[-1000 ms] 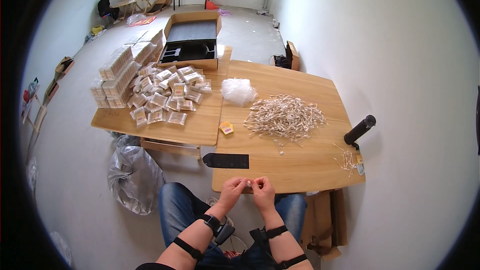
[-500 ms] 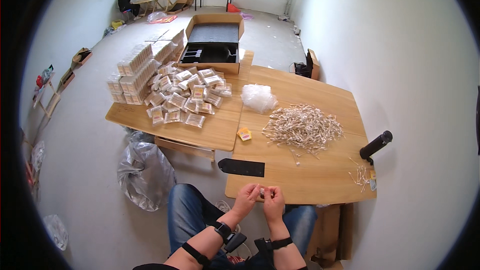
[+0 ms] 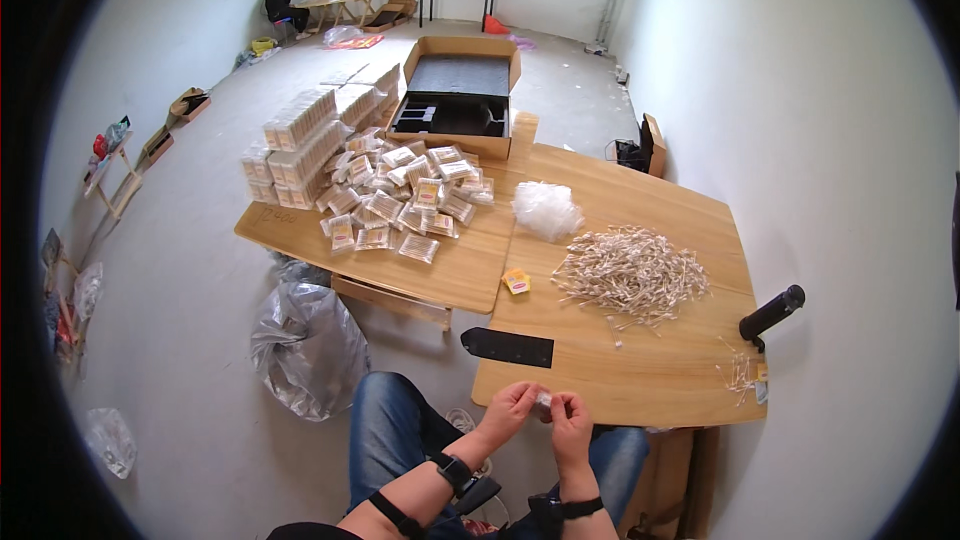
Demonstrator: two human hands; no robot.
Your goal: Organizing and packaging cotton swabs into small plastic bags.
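Note:
My left hand (image 3: 511, 414) and my right hand (image 3: 571, 428) are close together at the table's near edge. Between them is a small clear plastic bag (image 3: 543, 404), its contents too small to make out. Both hands pinch it with closed fingers. Just beyond lies a black flat strip (image 3: 510, 347) with a pointed left end. Loose cotton swabs (image 3: 634, 275) form a wide heap farther right. Small yellow-and-white cards (image 3: 516, 282) lie left of the heap, and a stack of clear bags (image 3: 547, 210) sits behind them.
Filled swab packets (image 3: 384, 206) lie piled at the left, beside stacked packs (image 3: 300, 140). An open cardboard box (image 3: 455, 142) stands at the back. A black cylinder (image 3: 772, 312) and scattered swabs (image 3: 738, 376) are near the right edge. A person (image 3: 284, 6) sits far off.
The whole view has shifted, so the table appears farther right and slightly lower. My hands have drawn slightly apart, and more of the clear bag shows between them.

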